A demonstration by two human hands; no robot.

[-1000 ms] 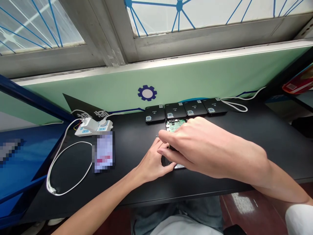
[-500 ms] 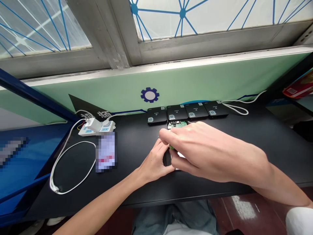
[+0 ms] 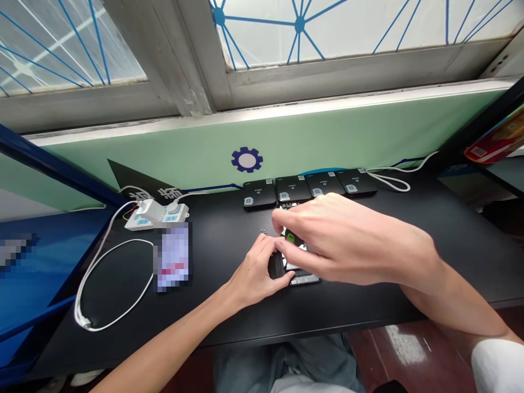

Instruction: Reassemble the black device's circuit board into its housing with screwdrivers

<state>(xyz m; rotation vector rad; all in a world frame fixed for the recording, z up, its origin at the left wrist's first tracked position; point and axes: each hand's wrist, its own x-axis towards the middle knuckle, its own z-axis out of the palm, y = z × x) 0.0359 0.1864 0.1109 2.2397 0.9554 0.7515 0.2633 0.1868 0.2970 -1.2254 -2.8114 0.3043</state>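
Observation:
My left hand (image 3: 256, 267) rests at the near left of a small opened electronic unit (image 3: 301, 267), with its fingers gripping the unit's black casing. My right hand (image 3: 339, 240) arches over the unit, and its thumb and fingertips pinch around a green circuit board (image 3: 290, 237). Most of the board is hidden under that hand. A silver-edged part of the casing (image 3: 303, 279) shows below the fingers. Tiny metal screws (image 3: 263, 231) lie on the desk just left of my right fingertips. Several black boxes (image 3: 293, 189) stand in a row just beyond the hands.
The black desk (image 3: 221, 322) runs along a green wall panel (image 3: 164, 153) under a window. To the left are a white power strip (image 3: 158, 215) with plugs, a pixelated phone (image 3: 172, 256) and a looped white cable (image 3: 107, 289). More white cable (image 3: 388, 180) lies at the back right.
My right hand has drawn nearer the unit, covering the board's far part seen earlier. More of the silver-edged casing now shows below my fingers. The view has shifted slightly.

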